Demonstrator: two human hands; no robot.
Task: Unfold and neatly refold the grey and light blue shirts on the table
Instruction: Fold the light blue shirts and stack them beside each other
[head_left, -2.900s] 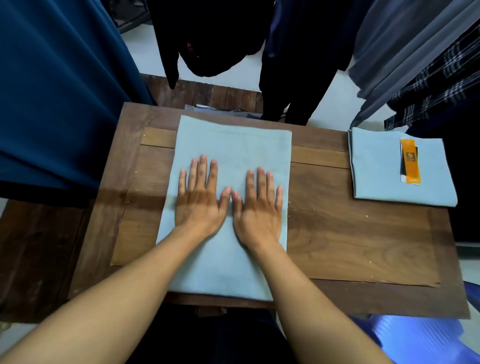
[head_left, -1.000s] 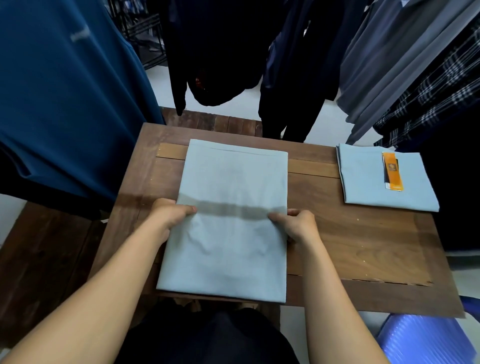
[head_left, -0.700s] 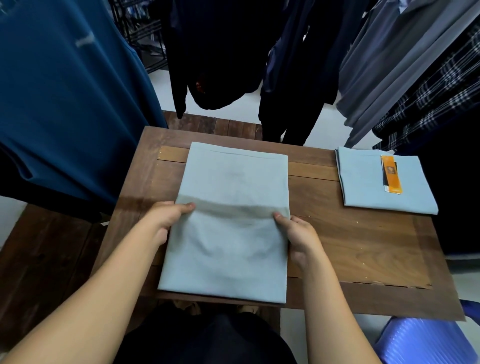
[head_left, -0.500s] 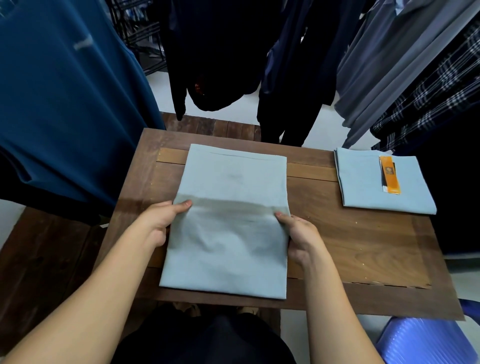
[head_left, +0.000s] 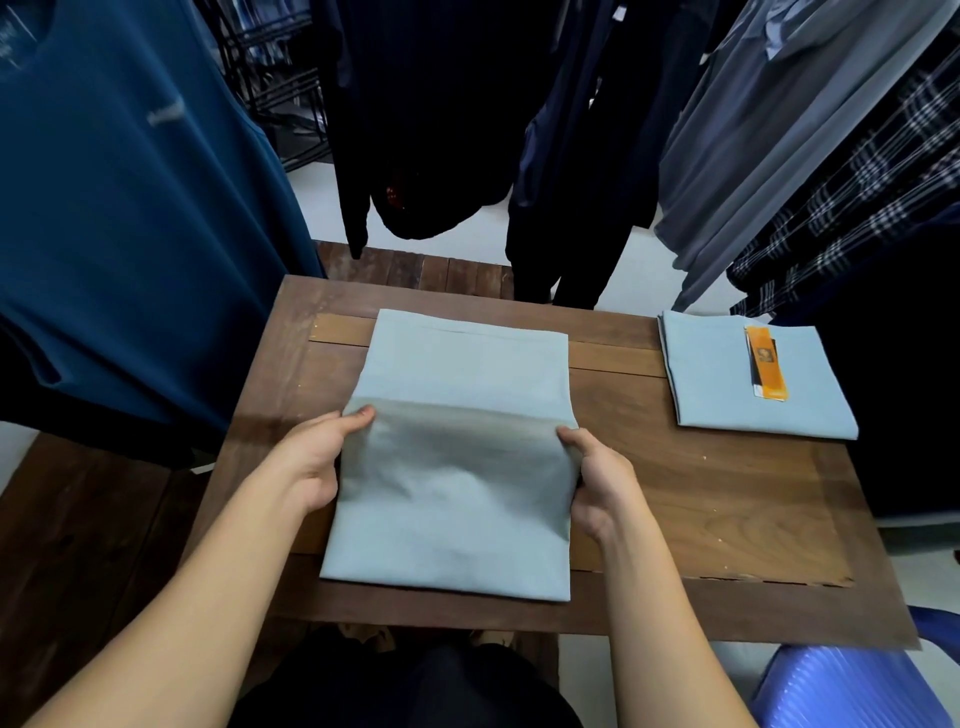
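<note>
Now the flat-palmed smoothing of moments ago has been given up. The long folded light blue shirt (head_left: 457, 493) is pinched at mid-length on both side edges by the left hand (head_left: 317, 457) and the right hand (head_left: 597, 478), and a ridge has been raised across the cloth. A crosswise fold is judged to be starting. The shirt lies mid-way along the brown wooden table (head_left: 701, 493). A second folded light blue shirt bearing an orange tag (head_left: 727, 395) is set at the far right. Navy, grey and checked garments are hung all round.
</note>
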